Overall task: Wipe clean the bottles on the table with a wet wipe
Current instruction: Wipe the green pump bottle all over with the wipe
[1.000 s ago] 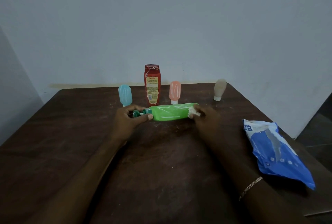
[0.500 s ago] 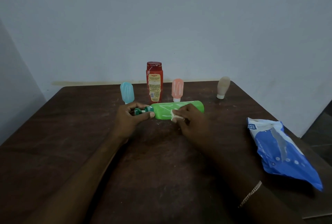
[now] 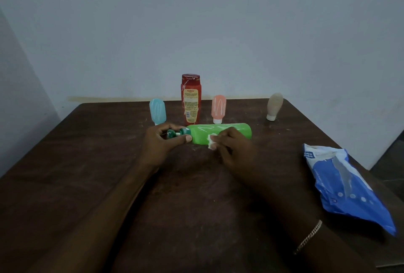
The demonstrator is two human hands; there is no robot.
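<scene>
One green plastic pump bottle (image 3: 220, 133), lying sideways toward twelve o'clock on the dark wooden desk (image 3: 87, 163), is gripped at its pump by the left hand (image 3: 160, 144); a crumpled white wet wipe (image 3: 211, 141) is pinched against it by the right hand (image 3: 232, 149). Firm strokes toward three o'clock are advised.

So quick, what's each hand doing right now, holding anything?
Left hand: grips the pump end of the lying green bottle.
Right hand: pinches a white wet wipe against that bottle's side.
</scene>
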